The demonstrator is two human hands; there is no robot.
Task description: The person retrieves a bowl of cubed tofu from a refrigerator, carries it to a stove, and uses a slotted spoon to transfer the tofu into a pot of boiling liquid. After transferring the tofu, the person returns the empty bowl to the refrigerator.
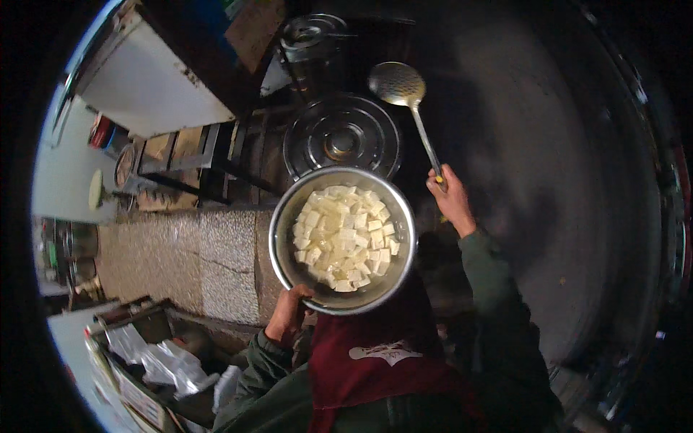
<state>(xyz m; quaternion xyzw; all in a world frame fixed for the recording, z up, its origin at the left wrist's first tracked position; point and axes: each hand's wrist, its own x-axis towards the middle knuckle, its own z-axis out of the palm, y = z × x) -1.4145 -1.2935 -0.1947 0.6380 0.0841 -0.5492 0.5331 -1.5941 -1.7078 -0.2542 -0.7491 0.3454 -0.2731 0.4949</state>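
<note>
My left hand (288,313) is closed on the near-left rim of a round metal bowl (398,278), held in front of my body. Pale, cream-white cubes that look like tofu (348,238) fill much of it, wet or in some liquid. Out to the right, my right hand (452,199) grips the handle of a skimmer (398,84). Its round perforated head points away from me, apart from the bowl. Just beyond the bowl is a large round metal lid (342,137) with a knob at its centre.
Another lidded metal pot (314,36) stands farther back. At the left are a metal stand (195,155), a white panel (155,76) and a speckled floor (173,260). A crate with clear plastic bags (162,361) sits at the lower left. Dark ground (548,144) spreads to the right.
</note>
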